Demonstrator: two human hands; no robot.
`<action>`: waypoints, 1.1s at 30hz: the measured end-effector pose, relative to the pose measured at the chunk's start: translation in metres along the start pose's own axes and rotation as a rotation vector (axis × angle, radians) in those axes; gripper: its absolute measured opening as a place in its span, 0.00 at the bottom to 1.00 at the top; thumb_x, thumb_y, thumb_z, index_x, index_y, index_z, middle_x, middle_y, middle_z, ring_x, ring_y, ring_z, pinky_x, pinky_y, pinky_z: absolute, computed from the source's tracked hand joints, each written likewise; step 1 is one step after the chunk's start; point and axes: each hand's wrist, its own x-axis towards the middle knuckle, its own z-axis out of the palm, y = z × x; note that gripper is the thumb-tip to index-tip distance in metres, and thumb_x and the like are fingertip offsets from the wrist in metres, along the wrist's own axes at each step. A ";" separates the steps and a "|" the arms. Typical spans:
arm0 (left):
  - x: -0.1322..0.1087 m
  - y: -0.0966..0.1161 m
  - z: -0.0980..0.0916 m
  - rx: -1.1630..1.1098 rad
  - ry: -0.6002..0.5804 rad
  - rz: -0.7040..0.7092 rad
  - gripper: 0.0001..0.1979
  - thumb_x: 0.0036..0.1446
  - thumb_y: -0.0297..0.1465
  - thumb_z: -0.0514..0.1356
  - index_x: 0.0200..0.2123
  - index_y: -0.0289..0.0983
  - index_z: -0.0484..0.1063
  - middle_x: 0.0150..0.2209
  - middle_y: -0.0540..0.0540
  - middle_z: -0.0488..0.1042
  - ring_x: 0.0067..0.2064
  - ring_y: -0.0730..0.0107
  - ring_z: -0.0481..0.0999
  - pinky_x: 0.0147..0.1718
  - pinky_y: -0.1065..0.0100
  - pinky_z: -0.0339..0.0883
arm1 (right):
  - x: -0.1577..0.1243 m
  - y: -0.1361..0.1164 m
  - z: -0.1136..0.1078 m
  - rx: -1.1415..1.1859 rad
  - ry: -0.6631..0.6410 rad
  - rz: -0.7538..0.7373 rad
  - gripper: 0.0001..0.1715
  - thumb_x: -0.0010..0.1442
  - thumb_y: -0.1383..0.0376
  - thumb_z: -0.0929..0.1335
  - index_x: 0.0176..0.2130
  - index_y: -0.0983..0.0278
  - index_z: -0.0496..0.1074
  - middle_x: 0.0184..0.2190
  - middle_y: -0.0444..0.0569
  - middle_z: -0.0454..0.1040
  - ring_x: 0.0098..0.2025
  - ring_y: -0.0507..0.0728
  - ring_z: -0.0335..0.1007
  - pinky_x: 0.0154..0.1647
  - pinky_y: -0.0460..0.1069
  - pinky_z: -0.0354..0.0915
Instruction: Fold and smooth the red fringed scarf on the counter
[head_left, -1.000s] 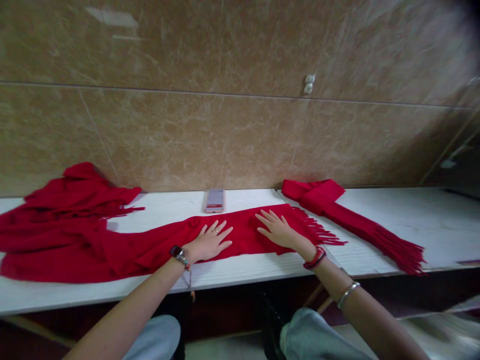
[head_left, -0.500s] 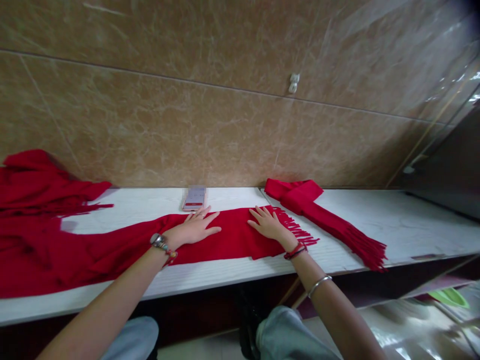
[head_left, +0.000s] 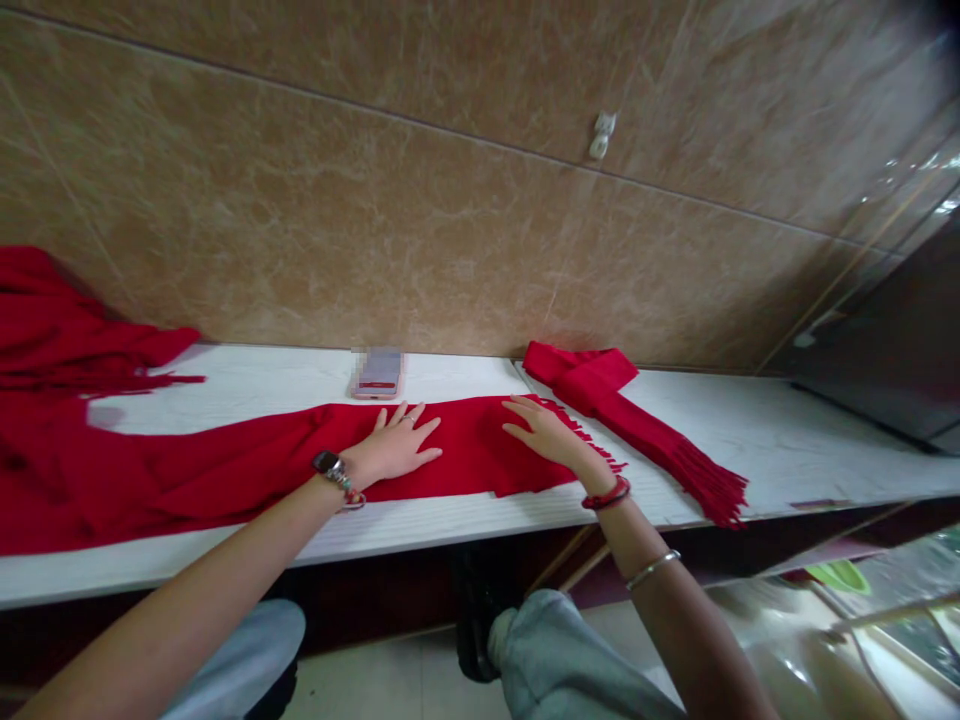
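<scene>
A long red scarf (head_left: 465, 450) lies stretched along the white table, its fringed end towards the right. Flat on its middle rests my left hand (head_left: 394, 445), fingers spread. My right hand (head_left: 544, 435) is over the scarf close to the fringe, its fingers stretched out and holding nothing. Whether the right palm touches the cloth I cannot tell. To the right, a second red scarf (head_left: 637, 425) lies folded over itself, its fringe reaching the table's front edge. More red cloth (head_left: 60, 330) is heaped at the far left, where the long scarf runs into it.
A phone (head_left: 379, 374) lies behind the scarf near the tiled wall (head_left: 450, 230). A small white hook (head_left: 601, 136) is fixed on the wall. At the right stands a dark grey appliance (head_left: 885, 340). A green basin (head_left: 840, 576) sits low at the right.
My right hand has changed pose, its wrist raised and fingers closer together. The left hand stays spread on the scarf. The view has shifted slightly, so the table sits higher in the picture.
</scene>
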 end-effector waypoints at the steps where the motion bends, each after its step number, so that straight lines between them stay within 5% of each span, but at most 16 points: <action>1: -0.004 0.008 -0.004 0.028 0.065 0.075 0.24 0.59 0.42 0.49 0.57 0.41 0.58 0.60 0.38 0.53 0.60 0.50 0.53 0.54 0.51 0.48 | -0.006 0.000 -0.009 0.036 0.005 -0.070 0.21 0.60 0.63 0.62 0.52 0.67 0.65 0.52 0.56 0.67 0.54 0.58 0.60 0.54 0.54 0.57; 4: -0.015 0.033 -0.011 0.034 0.120 0.308 0.19 0.56 0.38 0.54 0.50 0.39 0.64 0.50 0.40 0.65 0.47 0.60 0.69 0.43 0.64 0.63 | -0.030 -0.004 -0.030 0.073 -0.066 -0.200 0.17 0.57 0.65 0.65 0.47 0.64 0.70 0.45 0.52 0.73 0.47 0.57 0.68 0.49 0.52 0.63; 8: -0.020 0.054 -0.009 0.082 0.085 0.434 0.15 0.54 0.25 0.53 0.46 0.38 0.66 0.43 0.43 0.69 0.42 0.62 0.70 0.35 0.68 0.66 | -0.055 -0.013 -0.031 0.004 -0.156 -0.274 0.15 0.56 0.66 0.66 0.44 0.65 0.71 0.43 0.52 0.74 0.45 0.57 0.69 0.47 0.50 0.64; 11: -0.014 0.055 -0.006 0.113 0.108 0.429 0.17 0.54 0.18 0.49 0.45 0.38 0.66 0.42 0.43 0.69 0.42 0.64 0.71 0.34 0.68 0.65 | -0.062 -0.018 -0.023 -0.090 -0.131 -0.309 0.14 0.58 0.67 0.64 0.44 0.65 0.71 0.44 0.53 0.73 0.46 0.57 0.68 0.47 0.51 0.64; 16: -0.007 0.050 -0.026 0.124 0.106 0.366 0.12 0.57 0.22 0.50 0.41 0.37 0.68 0.38 0.45 0.70 0.39 0.67 0.72 0.33 0.70 0.65 | -0.060 -0.021 -0.018 -0.162 -0.117 -0.311 0.14 0.60 0.70 0.60 0.42 0.66 0.72 0.39 0.54 0.75 0.41 0.57 0.71 0.43 0.49 0.65; 20: -0.014 0.052 -0.042 0.128 0.157 0.353 0.09 0.58 0.25 0.50 0.38 0.37 0.69 0.37 0.46 0.69 0.36 0.68 0.71 0.30 0.72 0.63 | -0.063 -0.014 -0.019 -0.024 0.013 -0.237 0.17 0.60 0.70 0.58 0.43 0.63 0.72 0.39 0.52 0.75 0.42 0.56 0.71 0.44 0.50 0.66; 28: -0.024 0.064 -0.011 0.109 0.049 0.514 0.15 0.54 0.20 0.50 0.42 0.38 0.68 0.39 0.45 0.69 0.38 0.67 0.71 0.33 0.71 0.64 | -0.073 0.001 -0.014 0.221 -0.052 -0.275 0.16 0.57 0.71 0.61 0.38 0.61 0.75 0.43 0.48 0.75 0.47 0.55 0.69 0.49 0.50 0.64; 33: -0.020 0.059 -0.036 0.070 0.167 0.385 0.12 0.56 0.22 0.49 0.39 0.36 0.70 0.38 0.44 0.68 0.36 0.69 0.71 0.32 0.71 0.65 | -0.069 -0.002 -0.017 0.335 0.143 -0.150 0.14 0.58 0.69 0.61 0.40 0.63 0.73 0.41 0.50 0.75 0.44 0.55 0.71 0.46 0.51 0.66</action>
